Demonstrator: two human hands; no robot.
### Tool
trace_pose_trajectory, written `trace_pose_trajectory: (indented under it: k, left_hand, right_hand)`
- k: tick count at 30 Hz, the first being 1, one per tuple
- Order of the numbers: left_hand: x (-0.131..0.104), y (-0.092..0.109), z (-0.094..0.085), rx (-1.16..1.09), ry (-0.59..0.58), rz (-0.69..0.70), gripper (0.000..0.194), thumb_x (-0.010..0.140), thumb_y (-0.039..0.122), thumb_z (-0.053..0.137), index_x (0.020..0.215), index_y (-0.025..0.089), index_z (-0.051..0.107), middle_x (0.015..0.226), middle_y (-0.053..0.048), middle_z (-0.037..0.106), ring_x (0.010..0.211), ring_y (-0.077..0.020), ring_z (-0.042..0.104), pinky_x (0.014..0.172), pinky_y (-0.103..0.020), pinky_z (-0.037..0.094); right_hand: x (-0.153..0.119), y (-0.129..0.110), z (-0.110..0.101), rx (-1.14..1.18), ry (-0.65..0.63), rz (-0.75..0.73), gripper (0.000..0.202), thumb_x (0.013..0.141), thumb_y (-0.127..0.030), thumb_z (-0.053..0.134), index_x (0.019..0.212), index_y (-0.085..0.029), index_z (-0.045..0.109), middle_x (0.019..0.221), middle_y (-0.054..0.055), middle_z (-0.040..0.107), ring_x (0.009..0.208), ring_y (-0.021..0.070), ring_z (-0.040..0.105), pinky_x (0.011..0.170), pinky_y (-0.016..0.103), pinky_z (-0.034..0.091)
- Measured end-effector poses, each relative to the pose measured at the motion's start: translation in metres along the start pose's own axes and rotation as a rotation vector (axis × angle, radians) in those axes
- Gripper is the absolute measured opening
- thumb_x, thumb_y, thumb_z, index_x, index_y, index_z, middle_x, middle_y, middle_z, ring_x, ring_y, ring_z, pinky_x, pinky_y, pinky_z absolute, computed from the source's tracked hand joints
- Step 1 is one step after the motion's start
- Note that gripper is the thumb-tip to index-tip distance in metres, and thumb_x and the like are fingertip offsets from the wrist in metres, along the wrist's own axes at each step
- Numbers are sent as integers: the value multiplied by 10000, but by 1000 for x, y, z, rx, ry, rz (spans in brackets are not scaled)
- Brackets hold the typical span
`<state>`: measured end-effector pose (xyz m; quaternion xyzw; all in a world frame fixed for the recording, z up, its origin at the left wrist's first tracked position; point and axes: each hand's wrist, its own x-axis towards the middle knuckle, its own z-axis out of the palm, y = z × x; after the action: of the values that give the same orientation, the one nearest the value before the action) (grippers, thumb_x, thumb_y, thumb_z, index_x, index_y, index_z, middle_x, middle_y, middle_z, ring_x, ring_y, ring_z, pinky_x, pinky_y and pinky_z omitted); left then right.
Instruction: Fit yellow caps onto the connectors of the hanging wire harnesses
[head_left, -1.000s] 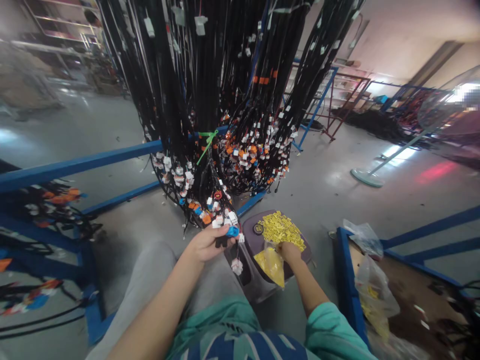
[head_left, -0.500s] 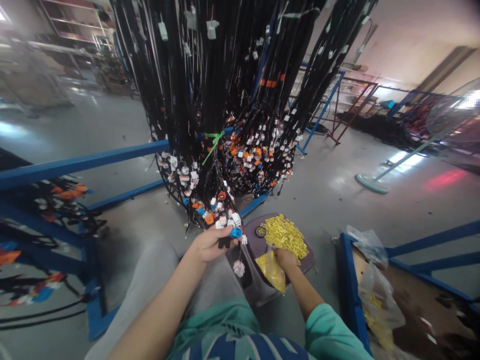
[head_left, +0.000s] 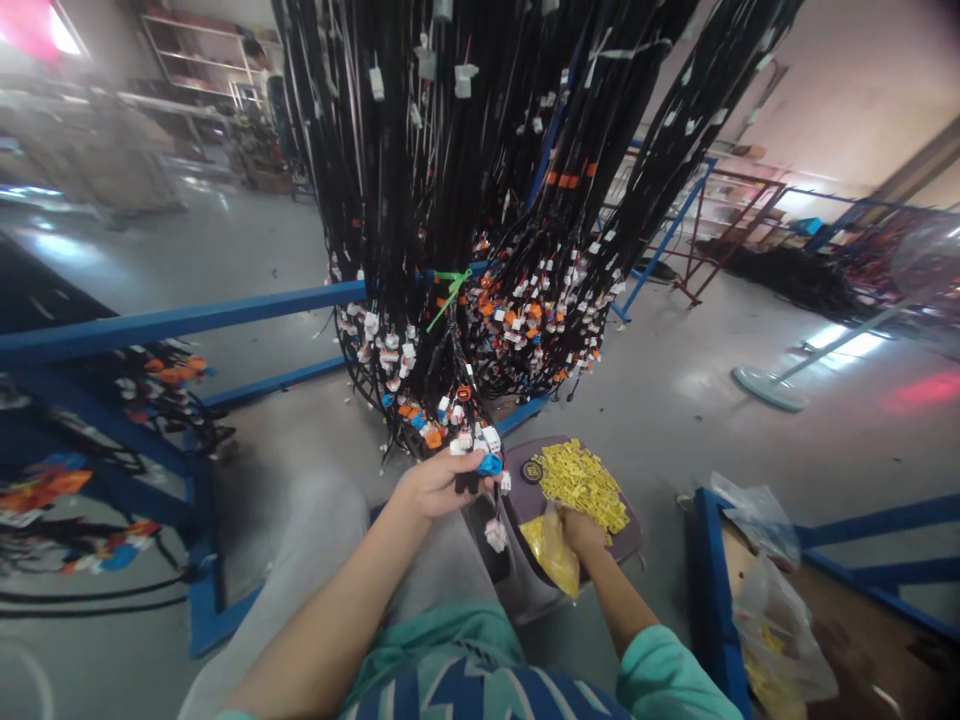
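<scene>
My left hand (head_left: pixel 439 484) is closed around a cluster of connectors, with a blue connector (head_left: pixel 490 464) at its fingertips and white and black ones beside it. These hang from a thick bundle of black cables (head_left: pixel 450 150) tied with a green strip (head_left: pixel 450 292). A heap of small yellow parts (head_left: pixel 589 482) lies on a purple-grey stool top (head_left: pixel 540 452) beside a round black item (head_left: pixel 532 470). My right hand (head_left: pixel 583 532) is at the near edge of the heap, against a clear bag of yellow pieces (head_left: pixel 553 560); its fingertips are hidden.
A blue metal frame (head_left: pixel 180 318) crosses on the left, with more connectors beneath it. At the right, a blue-edged bin (head_left: pixel 716 590) holds plastic bags (head_left: pixel 776 600). A fan's round base (head_left: pixel 769 388) stands beyond. A person (head_left: pixel 266 75) is far back left.
The whole view has shifted, so everything appears a little further right. Both hands keep nearly the same places relative to the connectors and the yellow heap.
</scene>
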<state>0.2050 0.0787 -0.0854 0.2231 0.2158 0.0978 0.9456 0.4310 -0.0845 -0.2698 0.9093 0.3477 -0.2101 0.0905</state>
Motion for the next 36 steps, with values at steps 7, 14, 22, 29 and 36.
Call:
trace_pose_trajectory:
  k: [7, 14, 22, 29, 36]
  left_hand:
    - [-3, 0, 1, 7, 53, -5, 95, 716, 32, 594, 625, 61, 598, 553, -60, 621, 487, -120, 600, 441, -170, 477]
    - [-2, 0, -6, -8, 24, -15, 54, 690, 60, 638, 650, 75, 604, 576, -57, 631, 512, -118, 606, 460, -167, 481]
    - [0, 0, -5, 6, 17, -15, 142, 743, 62, 568, 603, 71, 592, 535, -66, 611, 494, -117, 593, 461, -167, 470]
    - [4, -1, -6, -16, 11, -37, 98, 717, 83, 611, 622, 73, 590, 547, -59, 609, 473, -110, 573, 418, -162, 425]
    - [3, -1, -2, 0, 69, -13, 78, 735, 67, 582, 658, 73, 589, 559, -52, 611, 468, -113, 578, 401, -160, 416]
  right_hand:
    - [0, -3, 4, 39, 4, -9, 316, 838, -207, 346, 1032, -147, 589, 1011, 151, 628, 970, 254, 589, 774, 347, 427]
    - [-9, 1, -2, 186, 72, 29, 287, 831, -239, 353, 947, -157, 601, 914, 131, 647, 891, 253, 606, 734, 342, 415]
    - [-22, 15, -35, 656, 245, 69, 189, 691, -325, 495, 644, -180, 607, 678, 51, 627, 704, 198, 588, 623, 278, 402]
    - [-55, -29, -93, 1226, 307, -169, 396, 681, -523, 498, 842, -169, 574, 723, 21, 585, 491, 79, 441, 446, 211, 359]
    - [-127, -98, -158, 1914, -199, -609, 274, 535, -313, 764, 691, -177, 584, 565, -48, 529, 435, 26, 450, 402, 132, 399]
